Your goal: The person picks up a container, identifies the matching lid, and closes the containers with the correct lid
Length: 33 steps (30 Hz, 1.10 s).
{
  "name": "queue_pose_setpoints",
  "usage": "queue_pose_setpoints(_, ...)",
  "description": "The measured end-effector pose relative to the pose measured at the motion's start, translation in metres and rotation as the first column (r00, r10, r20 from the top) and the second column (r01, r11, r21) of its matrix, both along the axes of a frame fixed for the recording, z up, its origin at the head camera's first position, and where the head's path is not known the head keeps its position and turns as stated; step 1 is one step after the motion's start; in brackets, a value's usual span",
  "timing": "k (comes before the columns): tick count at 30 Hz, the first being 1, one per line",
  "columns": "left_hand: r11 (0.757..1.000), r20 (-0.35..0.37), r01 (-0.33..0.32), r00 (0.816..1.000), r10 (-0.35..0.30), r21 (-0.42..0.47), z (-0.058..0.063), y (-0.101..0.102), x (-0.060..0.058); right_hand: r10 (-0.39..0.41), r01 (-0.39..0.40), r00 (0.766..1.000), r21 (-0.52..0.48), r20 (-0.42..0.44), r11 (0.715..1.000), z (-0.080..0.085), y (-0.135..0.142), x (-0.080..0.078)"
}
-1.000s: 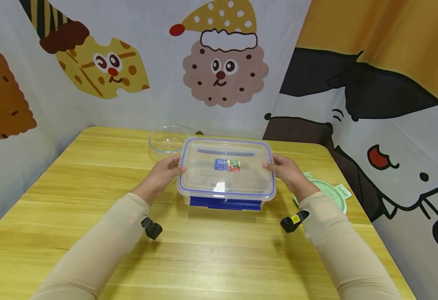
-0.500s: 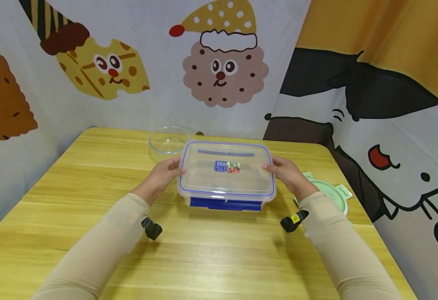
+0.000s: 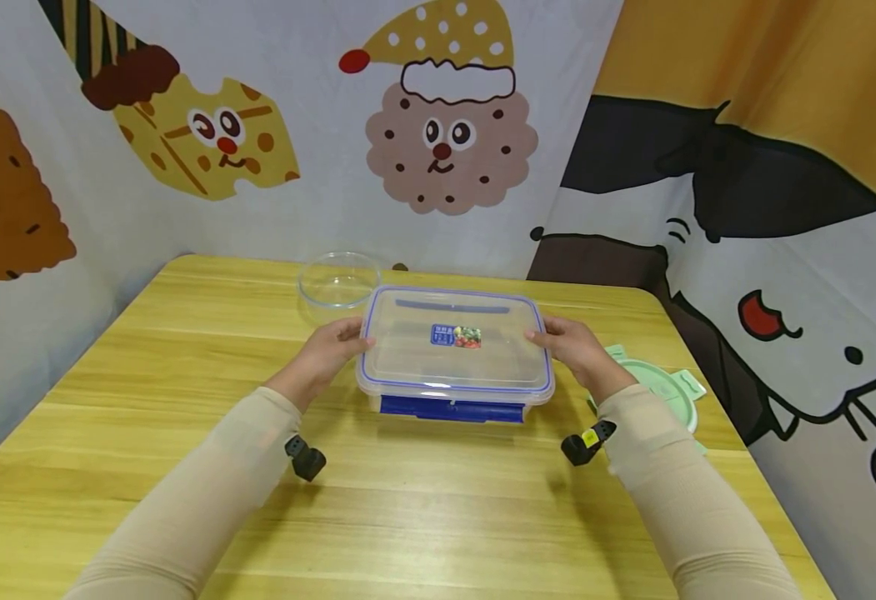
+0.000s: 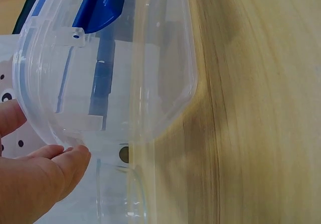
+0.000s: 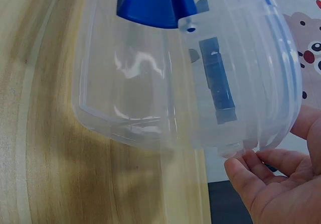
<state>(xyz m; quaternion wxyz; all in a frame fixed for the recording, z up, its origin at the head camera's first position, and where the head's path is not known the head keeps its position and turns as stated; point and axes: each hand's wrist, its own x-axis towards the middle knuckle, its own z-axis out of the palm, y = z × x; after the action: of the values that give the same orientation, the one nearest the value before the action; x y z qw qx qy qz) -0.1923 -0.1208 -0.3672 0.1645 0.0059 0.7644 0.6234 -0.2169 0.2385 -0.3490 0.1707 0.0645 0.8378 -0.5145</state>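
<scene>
A clear plastic food storage box (image 3: pixel 456 367) with a blue-edged lid and a fruit-and-vegetable label sits at mid-table. Its blue front latch (image 3: pixel 453 408) hangs down. My left hand (image 3: pixel 325 354) holds the left end by the lid rim, thumb on top and fingers below. At the opposite end my right hand (image 3: pixel 576 350) grips the rim in the same way. The left wrist view has that hand's fingertips under the rim (image 4: pixel 75 136). From the right wrist, fingers (image 5: pixel 246 176) touch a clear tab at the box's end. The box seems to have nothing inside.
Behind the box's left corner stands a round clear glass bowl (image 3: pixel 338 282). A pale green lid with tabs (image 3: pixel 658 385) lies on the right, partly hidden by my right forearm. The wooden table (image 3: pixel 422 508) ends at a printed curtain (image 3: pixel 257 225).
The far side of the box has come down a little, while its front edge stays nearly in place. Both hands keep their hold at the ends and hardly shift.
</scene>
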Motion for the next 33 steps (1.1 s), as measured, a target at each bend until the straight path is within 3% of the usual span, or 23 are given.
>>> queue_pose_setpoints(27,1.000,0.012,0.000,1.000,0.000,-0.029,-0.0019,-0.0027,-0.0040,-0.038,0.038,0.999,0.018,-0.010,0.999,-0.0083,-0.0043,0.0007)
queue_pose_setpoints(33,1.000,-0.005,0.024,1.000,-0.025,-0.010,-0.0038,-0.0028,-0.0044,-0.050,0.051,0.999,0.021,-0.008,0.999,-0.0082,-0.0048,0.0024)
